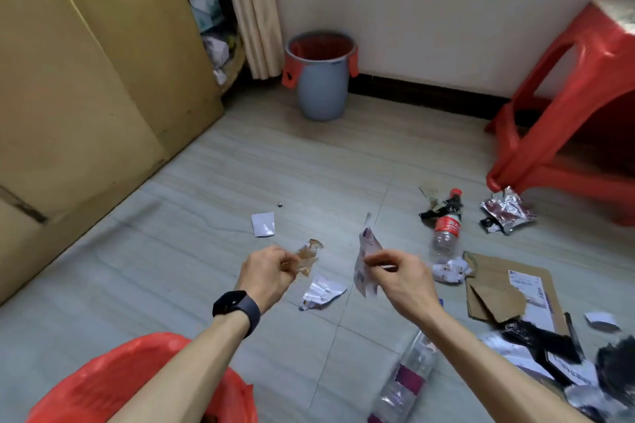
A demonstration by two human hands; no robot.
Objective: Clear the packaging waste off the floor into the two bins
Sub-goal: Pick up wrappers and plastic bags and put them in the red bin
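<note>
Glossy crinkled foil wrapper [508, 211], matt brown cardboard [494, 271], clear plastic bottle [445, 233] — floor [275, 154] perhaps smooth tile

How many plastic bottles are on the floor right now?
2. A red-labelled bottle lies beyond the right hand; a purple-labelled bottle lies at the bottom edge, nearer the camera. Others may hide under the litter at right.

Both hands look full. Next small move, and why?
Probably swing the left hand over the red-bagged bin below its forearm and drop the brown scrap. Both hands pinch waste, the right hand a white wrapper, so neither can pick up more. That bin looks much nearer than the grey bin by the wall.
</note>
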